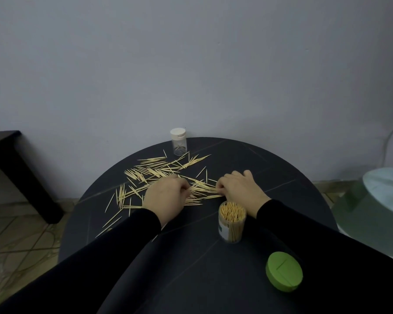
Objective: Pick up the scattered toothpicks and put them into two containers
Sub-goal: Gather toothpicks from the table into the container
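**Gathering Toothpicks: Hands at the Scattered Pile**

Resting nearest the camera on the round dark desk (281, 164), a green lid (284, 271) lies on its side at the near right, apart from every other item.

Beyond the lid, a clear open container (232, 222) stands upright. It is packed with toothpicks standing on end and carries a label on its left face. It sits just beside the right forearm, between the two black sleeves.

Further out, both hands work at the near edge of the scattered toothpicks (154, 172).
- The left hand (166, 197) has its fingers curled, with the fingertips pinching toothpicks at its right side.
- The right hand (241, 189) has its fingers curled down onto the pile, with the fingertips on a bundle of toothpicks that lies between the two hands. Whether it fully grips the bundle cannot be determined.

The loose toothpicks spread across the desk from the near left, past the hands, toward the far centre. Most lie flat in overlapping clusters; a few lie singly.

At the far edge of the desk, a small clear bottle (179, 141) with a white cap stands upright, just beyond the farthest toothpicks. A few toothpicks are visible inside it.

Off the desk, a dark table (21, 175) stands at the left and a pale green round object (377, 200) at the right, both in front of the grey wall (191, 64).
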